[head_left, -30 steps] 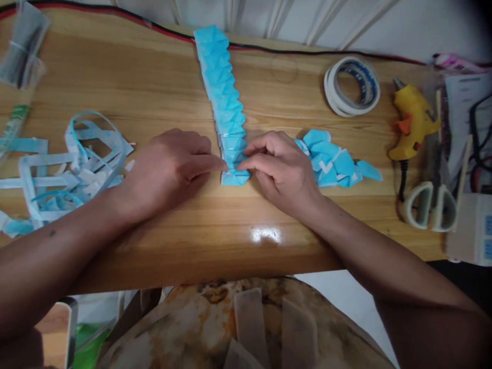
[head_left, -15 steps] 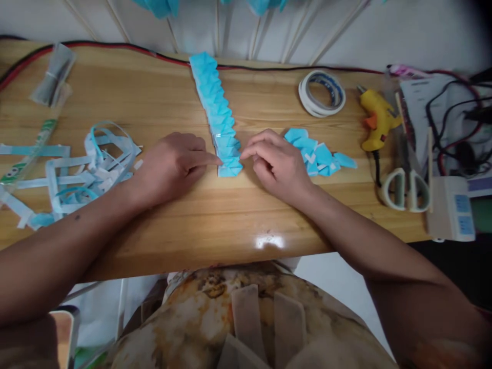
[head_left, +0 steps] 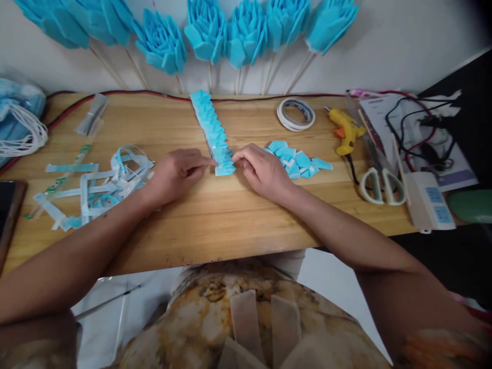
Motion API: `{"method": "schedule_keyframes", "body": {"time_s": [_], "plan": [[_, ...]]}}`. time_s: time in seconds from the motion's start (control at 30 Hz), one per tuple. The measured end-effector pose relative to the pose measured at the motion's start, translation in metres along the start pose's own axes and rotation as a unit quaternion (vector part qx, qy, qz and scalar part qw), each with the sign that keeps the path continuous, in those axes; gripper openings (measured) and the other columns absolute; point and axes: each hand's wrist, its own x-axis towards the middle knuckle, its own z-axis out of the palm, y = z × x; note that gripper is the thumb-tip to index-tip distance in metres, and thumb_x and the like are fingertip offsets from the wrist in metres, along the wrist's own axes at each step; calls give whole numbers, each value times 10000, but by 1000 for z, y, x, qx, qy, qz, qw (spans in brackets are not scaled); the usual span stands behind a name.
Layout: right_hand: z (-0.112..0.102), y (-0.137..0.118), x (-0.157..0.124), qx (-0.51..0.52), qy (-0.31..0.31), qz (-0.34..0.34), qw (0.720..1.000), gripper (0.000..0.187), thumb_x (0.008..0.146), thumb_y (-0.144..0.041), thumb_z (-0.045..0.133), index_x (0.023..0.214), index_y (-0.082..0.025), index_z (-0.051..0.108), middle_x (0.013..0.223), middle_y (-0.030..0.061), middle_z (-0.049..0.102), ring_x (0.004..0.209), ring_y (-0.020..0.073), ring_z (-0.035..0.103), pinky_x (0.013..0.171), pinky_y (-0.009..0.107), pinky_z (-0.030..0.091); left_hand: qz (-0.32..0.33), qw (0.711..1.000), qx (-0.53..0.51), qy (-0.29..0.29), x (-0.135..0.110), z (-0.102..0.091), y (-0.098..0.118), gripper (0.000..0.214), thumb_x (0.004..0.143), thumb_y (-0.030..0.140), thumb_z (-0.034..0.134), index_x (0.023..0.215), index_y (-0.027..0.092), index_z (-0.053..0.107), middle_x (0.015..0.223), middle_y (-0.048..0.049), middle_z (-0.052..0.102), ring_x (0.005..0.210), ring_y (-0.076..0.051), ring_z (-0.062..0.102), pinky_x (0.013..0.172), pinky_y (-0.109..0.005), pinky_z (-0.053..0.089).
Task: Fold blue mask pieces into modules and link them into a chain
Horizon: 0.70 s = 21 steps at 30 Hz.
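Observation:
A strip of overlapping light-blue fabric petals (head_left: 214, 130) lies lengthwise on the wooden table between both hands. My left hand (head_left: 179, 171) touches its lower left edge with the tip of the stretched index finger, the other fingers curled under. At the lower right edge, my right hand (head_left: 261, 171) rests with its bent index fingertip against the petals and its fingers partly apart. Neither hand visibly grips the strip. Beside my right hand is a pile of loose blue petals (head_left: 295, 160). Left of my left hand lies a tangle of pale-blue and white offcuts (head_left: 100, 187).
Blue fabric flowers on sticks (head_left: 246, 33) lean on the wall. To the right are white tape rolls (head_left: 295, 115), a yellow glue gun (head_left: 346, 130), scissors (head_left: 382, 185) and a power strip (head_left: 429, 201). A phone (head_left: 9, 215) lies at the left edge.
The view has tilted up, bringing the flowers, the phone and a blue bundle at left into sight. Both hands stay at the strip's lower end, with little visible movement.

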Motion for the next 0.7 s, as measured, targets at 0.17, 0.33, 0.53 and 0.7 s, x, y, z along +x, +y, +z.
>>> {"method": "schedule_keyframes", "body": {"time_s": [0.17, 0.33, 0.53, 0.7], "plan": [[1, 2, 1, -3, -4, -6, 1000, 305, 934, -49, 431, 1093, -221, 627, 1093, 80, 725, 1019, 232, 657, 904, 385, 520, -4, 1000, -24, 8, -1, 2, 0, 339, 982, 217, 494, 1031, 250, 827, 758, -34, 701, 684, -165, 631, 667, -273, 454], [1, 1, 1, -7, -2, -28, 1000, 320, 962, -77, 429, 1095, -224, 680, 1152, 88, 738, 1091, 250, 657, 940, 413, 513, 41, 999, -11, 3, -1, 2, -4, 339, 993, 199, 495, 1030, 192, 832, 774, -53, 701, 676, -159, 614, 659, -284, 447], [6, -3, 3, -40, -15, -28, 999, 328, 1000, -103, 435, 1140, -219, 708, 1172, 95, 736, 1090, 258, 651, 900, 411, 518, 65, 997, 43, -8, -1, 4, -5, 363, 1000, 170, 473, 1033, 232, 829, 805, -53, 721, 715, -179, 619, 675, -301, 440], [10, -5, 5, -61, -47, -8, 997, 355, 959, -67, 459, 1110, -235, 732, 1191, 89, 725, 1108, 270, 626, 882, 421, 521, 117, 989, 86, 20, -2, 8, -7, 357, 1003, 154, 494, 1084, 173, 842, 782, -78, 713, 699, -209, 602, 659, -333, 423]]}}
